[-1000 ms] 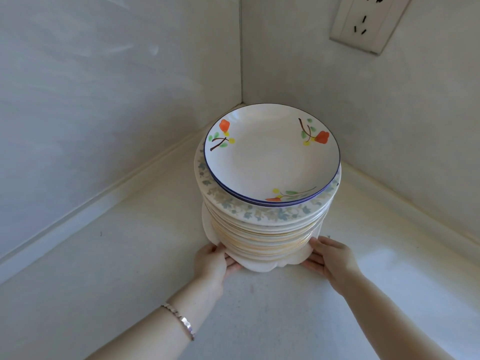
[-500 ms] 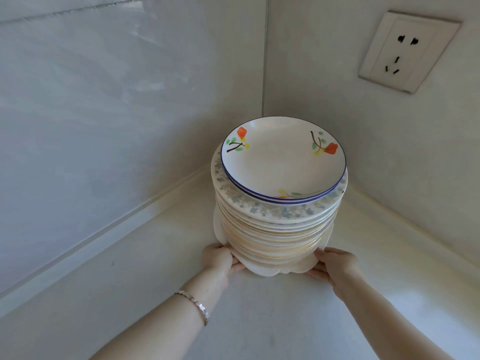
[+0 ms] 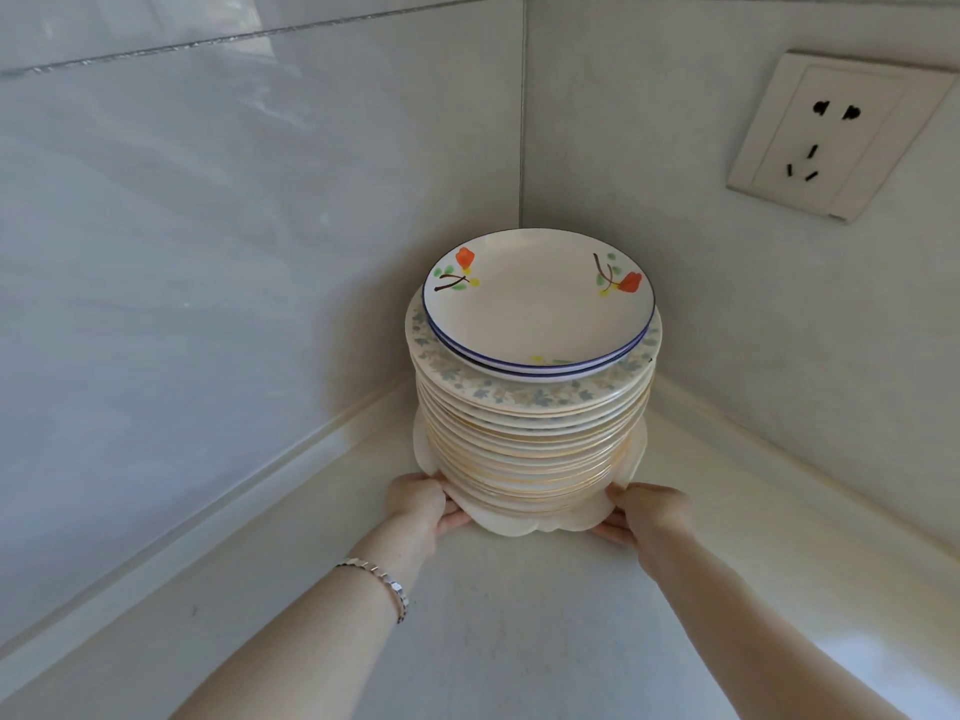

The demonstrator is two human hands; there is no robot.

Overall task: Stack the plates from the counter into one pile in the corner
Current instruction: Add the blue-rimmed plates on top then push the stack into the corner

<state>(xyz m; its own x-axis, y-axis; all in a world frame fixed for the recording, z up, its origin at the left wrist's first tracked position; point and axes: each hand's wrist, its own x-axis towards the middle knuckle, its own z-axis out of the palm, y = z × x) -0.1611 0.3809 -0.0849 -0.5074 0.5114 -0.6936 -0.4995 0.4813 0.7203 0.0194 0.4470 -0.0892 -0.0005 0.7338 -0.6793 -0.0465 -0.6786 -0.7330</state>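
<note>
Ceramic pile of plates [image 3: 532,439] sits in the corner where the two tiled walls [image 3: 208,252] meet, standing on the pale worktop [image 3: 509,641]. Top plate [image 3: 537,298] is white with a blue rim and orange flowers, second one like it under it, then a wider floral-rim plate, then a run of gold-edged ones, all resting on a scalloped bottom plate [image 3: 524,524]. Stack looks roughly plumb, top two sit a bit toward the back. No loose plates visible on the worktop in view, so I'd judge stacking is done and the only thing left is final seating into the corner and letting go; can't see the rest of the worktop though. Left hand [image 3: 418,504] grips the near-left edge of the bottom plate, fingers tucked under the rim, thumb on top. Right hand [image 3: 647,514] does the same on the near-right edge. Both forearms stretched forward, roughly symmetric, wrists low near the worktop; silver bracelet [image 3: 382,582] on the left wrist. Wall socket [image 3: 831,137] up on the right wall, well clear of the pile
</note>
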